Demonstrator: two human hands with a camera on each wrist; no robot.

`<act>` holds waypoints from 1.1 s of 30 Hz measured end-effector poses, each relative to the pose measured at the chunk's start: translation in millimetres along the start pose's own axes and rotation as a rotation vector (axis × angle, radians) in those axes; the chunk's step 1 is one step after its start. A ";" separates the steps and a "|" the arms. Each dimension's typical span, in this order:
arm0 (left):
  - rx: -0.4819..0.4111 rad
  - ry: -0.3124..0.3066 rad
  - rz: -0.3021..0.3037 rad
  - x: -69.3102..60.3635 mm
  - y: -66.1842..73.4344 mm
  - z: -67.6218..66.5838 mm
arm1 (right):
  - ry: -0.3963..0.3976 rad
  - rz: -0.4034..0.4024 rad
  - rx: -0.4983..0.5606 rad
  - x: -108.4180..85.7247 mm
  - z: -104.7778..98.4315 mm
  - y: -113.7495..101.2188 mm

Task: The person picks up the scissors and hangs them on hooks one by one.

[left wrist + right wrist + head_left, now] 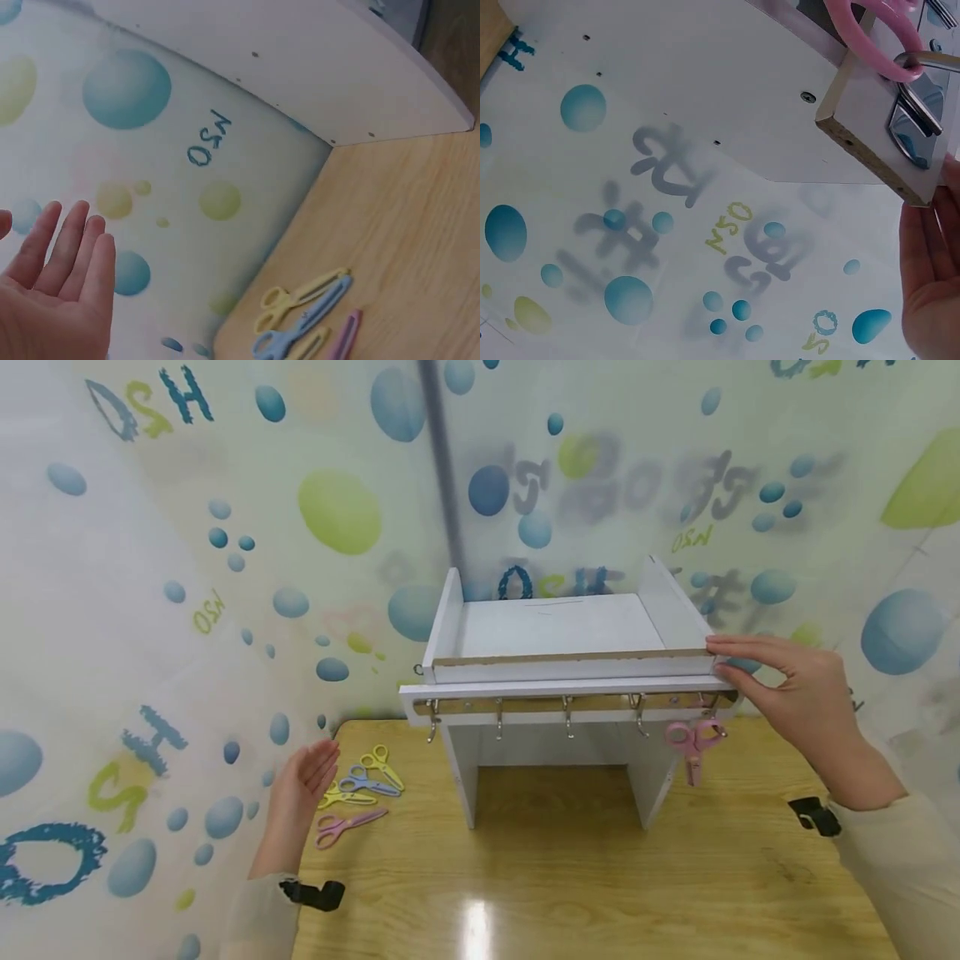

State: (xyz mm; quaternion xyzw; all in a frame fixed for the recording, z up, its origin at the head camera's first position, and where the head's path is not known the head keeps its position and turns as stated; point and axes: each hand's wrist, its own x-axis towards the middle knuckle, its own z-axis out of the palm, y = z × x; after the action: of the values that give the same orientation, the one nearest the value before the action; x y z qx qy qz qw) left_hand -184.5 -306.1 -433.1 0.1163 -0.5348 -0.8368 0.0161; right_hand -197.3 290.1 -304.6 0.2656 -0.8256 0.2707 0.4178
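A pale wood-grain table (562, 885), with a bright patch of reflected light near its front, meets whitish walls (247, 468) printed with blue and green ovals and H2O lettering. A small white shelf (558, 627) stands on it. Pink scissors (694, 767) hang from the rightmost of its metal hooks (567, 718); four more scissors (378, 787), yellow, blue and pink, lie at left. The left hand (300, 785) hovers near them, fingers straight, empty; the right hand (806, 693) pinches the shelf's right corner.
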 end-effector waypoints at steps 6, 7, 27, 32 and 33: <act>-0.196 -0.011 -0.216 -5.5 -35.0 -38.4 | -0.008 0.013 0.001 1.9 -0.7 -2.0; -0.214 0.007 -0.253 -7.0 -40.3 -42.4 | -0.013 0.017 -0.003 2.1 -0.7 -2.5; -0.245 0.116 -0.435 -13.0 -112.6 -80.7 | 0.025 0.064 -0.028 -2.6 4.0 -5.9; -0.259 0.159 -0.425 -5.1 -116.5 -84.0 | 0.042 0.035 -0.029 -3.1 6.0 -3.9; -0.250 0.162 -0.422 -2.7 -116.4 -86.3 | 0.044 0.029 -0.027 -3.3 6.7 -3.8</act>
State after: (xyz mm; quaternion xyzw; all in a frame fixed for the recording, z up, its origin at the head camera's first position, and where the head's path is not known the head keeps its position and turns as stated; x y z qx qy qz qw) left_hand -152.3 -332.8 -571.8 0.2889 -0.3880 -0.8693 -0.1018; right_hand -196.8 283.6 -309.9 0.2421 -0.8235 0.2715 0.4354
